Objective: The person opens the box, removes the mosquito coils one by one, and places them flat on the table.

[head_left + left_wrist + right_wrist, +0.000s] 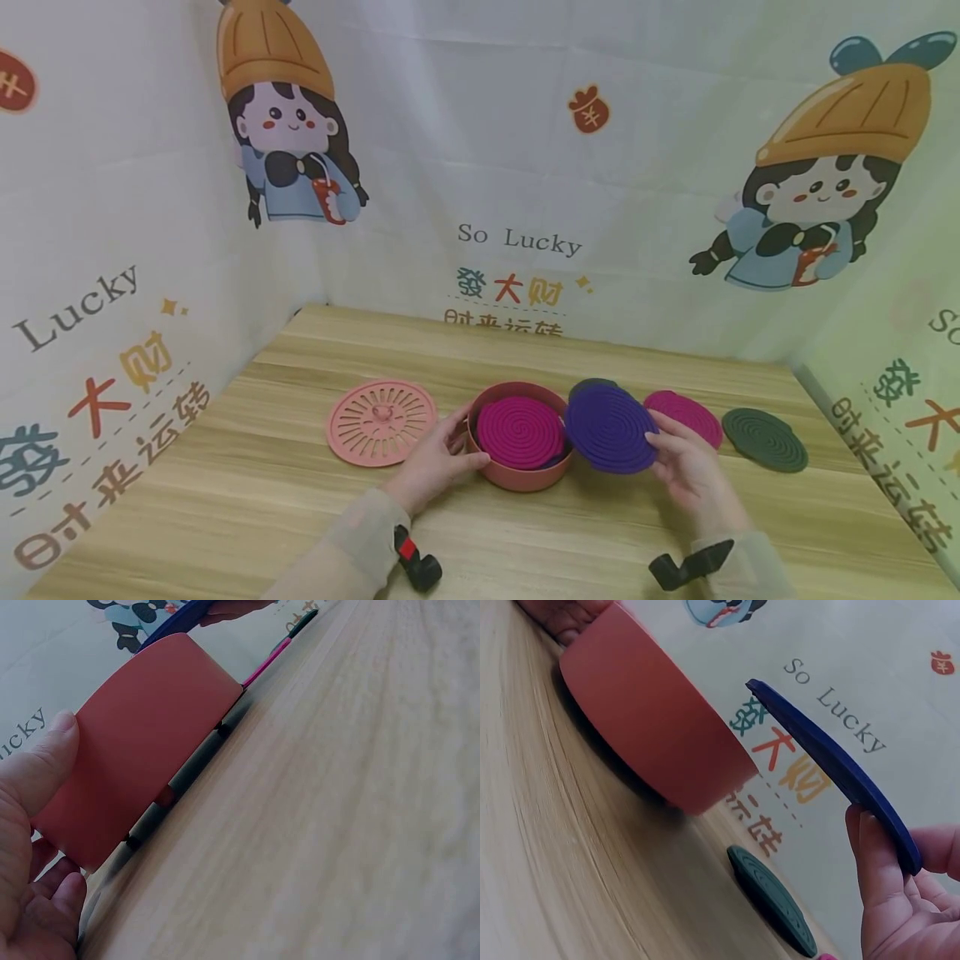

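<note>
A round coral-red mosquito coil tin (523,479) stands on the table, tilted in the wrist views only by the camera angle. My left hand (431,467) grips its left side, thumb in front and fingers round the wall. Inside lies a magenta mosquito coil (521,432), with a dark edge showing beneath it. My right hand (686,467) pinches the right edge of a blue-purple mosquito coil (609,429), thumb on one face and fingers on the other. That coil is raised off the table, just right of the tin; the right wrist view shows it edge-on.
A pink slotted lid (382,422) with a small knob lies left of the tin. Right of it, a magenta coil (693,421) and a dark green coil (765,439) lie flat. Another green coil (592,385) is mostly hidden behind the blue-purple one. Printed cloth (420,167) surrounds the table.
</note>
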`<state>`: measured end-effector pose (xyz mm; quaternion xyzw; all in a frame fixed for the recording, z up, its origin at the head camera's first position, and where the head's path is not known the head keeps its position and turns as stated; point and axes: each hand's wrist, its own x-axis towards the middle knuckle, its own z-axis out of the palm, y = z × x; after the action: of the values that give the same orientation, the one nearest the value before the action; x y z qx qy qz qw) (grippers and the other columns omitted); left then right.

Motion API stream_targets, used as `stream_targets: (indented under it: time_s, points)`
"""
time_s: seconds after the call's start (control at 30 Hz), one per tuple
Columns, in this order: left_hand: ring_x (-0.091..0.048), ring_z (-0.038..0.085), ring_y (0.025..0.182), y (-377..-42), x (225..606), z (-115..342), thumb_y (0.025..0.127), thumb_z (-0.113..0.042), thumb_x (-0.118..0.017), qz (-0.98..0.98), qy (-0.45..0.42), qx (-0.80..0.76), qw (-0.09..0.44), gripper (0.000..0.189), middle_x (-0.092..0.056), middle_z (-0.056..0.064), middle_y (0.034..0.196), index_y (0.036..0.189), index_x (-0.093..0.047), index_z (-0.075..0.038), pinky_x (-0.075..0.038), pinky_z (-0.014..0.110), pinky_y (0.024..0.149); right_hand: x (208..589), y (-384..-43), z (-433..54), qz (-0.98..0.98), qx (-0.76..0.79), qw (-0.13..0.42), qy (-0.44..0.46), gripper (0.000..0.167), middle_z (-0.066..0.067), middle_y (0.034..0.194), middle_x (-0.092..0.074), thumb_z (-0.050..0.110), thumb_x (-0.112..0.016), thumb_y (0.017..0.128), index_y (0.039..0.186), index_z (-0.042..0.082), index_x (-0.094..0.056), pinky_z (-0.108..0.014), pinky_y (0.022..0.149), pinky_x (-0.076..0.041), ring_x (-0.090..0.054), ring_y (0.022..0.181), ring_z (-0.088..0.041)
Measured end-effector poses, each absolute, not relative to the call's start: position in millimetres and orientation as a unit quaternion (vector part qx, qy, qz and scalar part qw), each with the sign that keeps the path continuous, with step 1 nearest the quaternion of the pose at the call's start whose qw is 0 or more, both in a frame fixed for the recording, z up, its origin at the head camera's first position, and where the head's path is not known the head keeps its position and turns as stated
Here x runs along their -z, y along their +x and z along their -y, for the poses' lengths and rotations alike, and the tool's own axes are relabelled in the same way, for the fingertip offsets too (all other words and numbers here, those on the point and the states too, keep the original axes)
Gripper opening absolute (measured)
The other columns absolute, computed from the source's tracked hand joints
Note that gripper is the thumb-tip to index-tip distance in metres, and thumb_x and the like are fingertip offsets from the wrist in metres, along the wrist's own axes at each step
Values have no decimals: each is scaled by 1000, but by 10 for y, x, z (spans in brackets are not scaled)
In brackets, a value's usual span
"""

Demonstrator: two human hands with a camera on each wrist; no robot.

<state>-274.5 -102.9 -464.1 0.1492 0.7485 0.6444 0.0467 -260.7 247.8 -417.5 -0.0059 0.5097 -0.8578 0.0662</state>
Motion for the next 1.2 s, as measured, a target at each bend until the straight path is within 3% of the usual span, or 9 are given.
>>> stream_targets:
  time_s: [0.33,0.53,0.9,1.2]
  points:
    - [-33,31,138,-2739,4613,1005,82,-13,-77,-744,135,-652,60,84,-37,19,149,151,-30,-10,-30,39,114,4266,-2555,-2711,-498,864,68,-19,45,1,91,-70,-11,-39,95,98,19,-72,-19,65,-58,-67,76,-8]
    - [-33,30,138,-2720,4598,999,82,-16,-78,-742,136,-653,62,84,-36,18,150,151,-30,-11,-30,37,114,4310,-2537,-2832,-512,857,59,-1,48,3,86,-69,-11,-38,94,94,21,-72,-19,64,-58,-66,74,-6]
    - [-35,27,138,-2736,4614,1006,80,-20,-80,-751,129,-645,61,87,-37,13,150,152,-31,-15,-32,34,112,4341,-2530,-2908,-572,810,125,35,39,5,86,-68,-7,-46,93,94,24,-69,-16,59,-55,-64,69,-5]
    - [-35,31,138,-2751,4624,1016,81,-21,-79,-748,134,-647,60,86,-35,17,151,152,-30,-11,-32,38,113,4402,-2548,-2862,-614,772,162,30,31,5,88,-66,-5,-52,91,100,22,-65,-19,64,-57,-64,73,-6]
